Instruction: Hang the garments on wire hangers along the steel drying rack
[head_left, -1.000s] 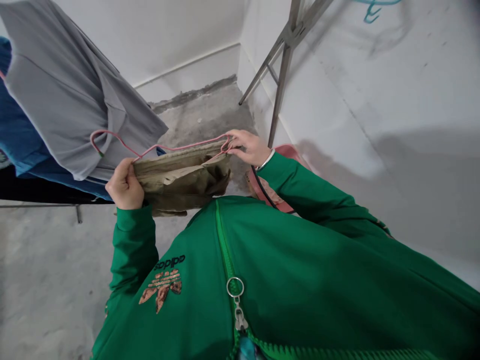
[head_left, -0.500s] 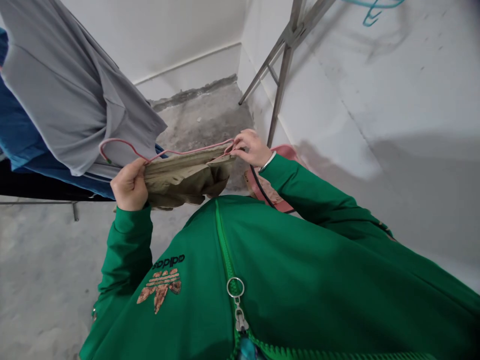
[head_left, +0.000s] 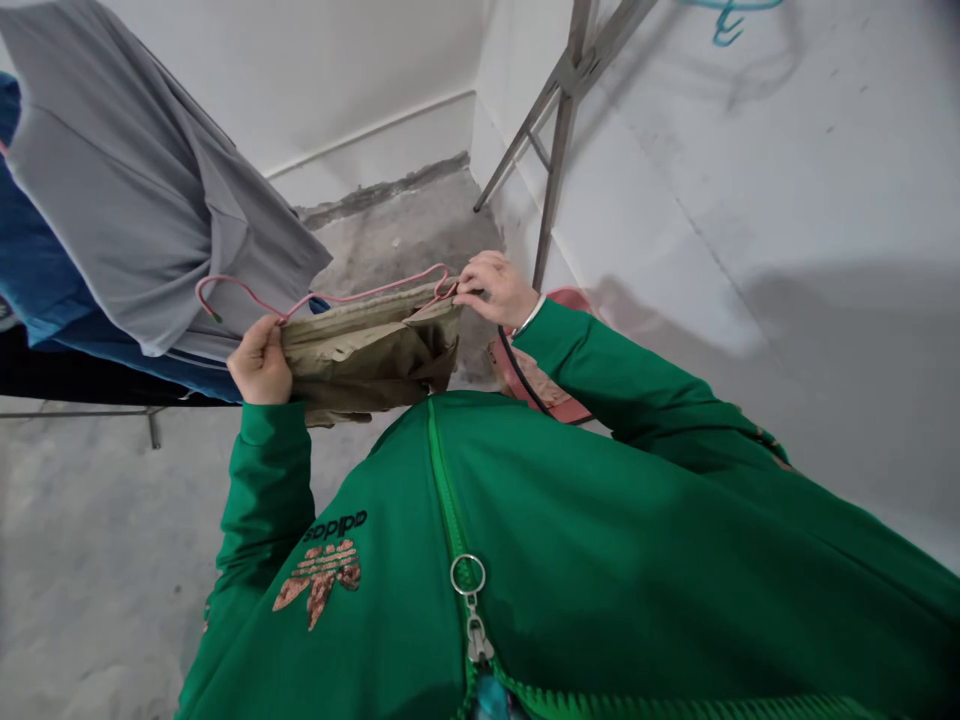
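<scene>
Khaki trousers (head_left: 352, 355) are stretched sideways between my two hands in front of my body, waistband uppermost. Along that waistband runs a thin pink wire hanger (head_left: 375, 296), its hook pointing left and its notched right end beside my right fingers. My left hand (head_left: 260, 365) is closed on the left end of the waistband, close to the base of the hook. With thumb and fingers pinched, my right hand (head_left: 496, 288) grips the right corner of the waistband. The lower part of the trousers is hidden behind my green jacket.
At left hang a grey garment (head_left: 142, 170) and a blue garment (head_left: 45, 270) above a metal rail (head_left: 82, 412). A metal folding stand (head_left: 559, 150) leans by the white wall. Behind my right forearm sits a pink basin (head_left: 574, 298). A teal hanger (head_left: 727, 20) hangs at top right.
The hanger's right end has come up and shows as a notch left of my right fingers, which have shifted slightly. My left hand has moved a little, with the trousers still held.
</scene>
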